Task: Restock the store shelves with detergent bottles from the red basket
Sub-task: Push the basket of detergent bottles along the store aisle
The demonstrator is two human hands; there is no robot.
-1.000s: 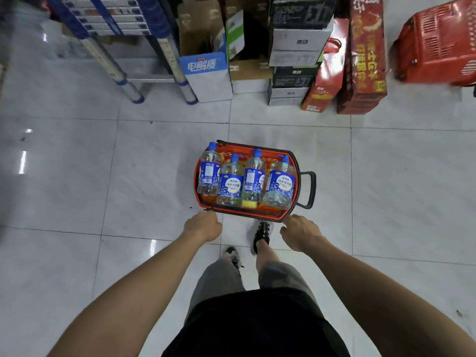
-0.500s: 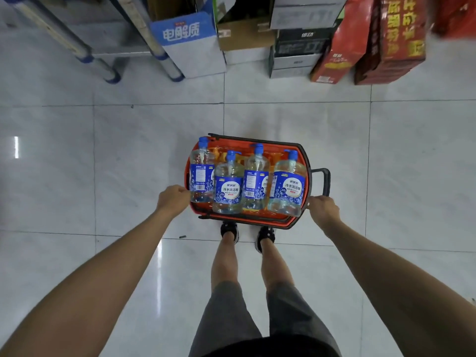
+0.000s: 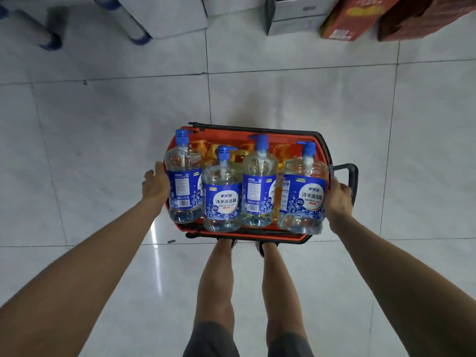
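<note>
**Basket lifted from floor**

Red plastic basket (image 3: 221,135): risen off the white floor tiles (image 3: 103,124). Contents: four clear blue-labelled pump detergent bottles (image 3: 260,184), upright inside. Holds: left hand (image 3: 155,185) pressed near-flat against its left wall; right hand (image 3: 338,199) curled round its right end. Shelving apparently not begun.

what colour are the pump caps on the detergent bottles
Blue, all four pump caps on the detergent bottles; clearest in the head view.
</note>
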